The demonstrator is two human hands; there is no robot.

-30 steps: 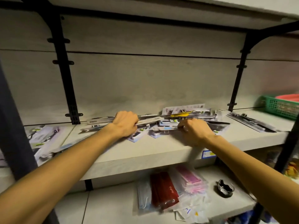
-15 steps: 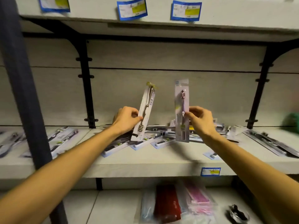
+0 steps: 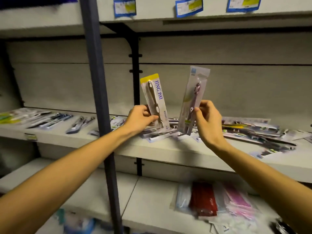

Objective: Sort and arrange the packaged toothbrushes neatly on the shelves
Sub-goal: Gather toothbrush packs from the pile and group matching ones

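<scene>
My left hand (image 3: 141,118) pinches the lower part of a white toothbrush pack with a yellow top (image 3: 154,97), held upright above the middle shelf (image 3: 168,149). My right hand (image 3: 208,120) grips a lilac toothbrush pack (image 3: 194,92), also upright, a little to the right. Behind and below both hands a loose heap of packaged toothbrushes (image 3: 244,129) lies on the shelf. Further toothbrush packs (image 3: 50,118) lie side by side on the shelf's left section.
A dark upright post (image 3: 99,98) stands in front of the shelves left of my hands. Black brackets (image 3: 135,65) run up the back wall. Price labels (image 3: 189,6) hang on the upper shelf edge. Red and pink packets (image 3: 204,203) lie on the lower shelf.
Both hands came off the heap, each lifting a pack upright. The view has since swung left, and the yellow-topped pack now faces me.
</scene>
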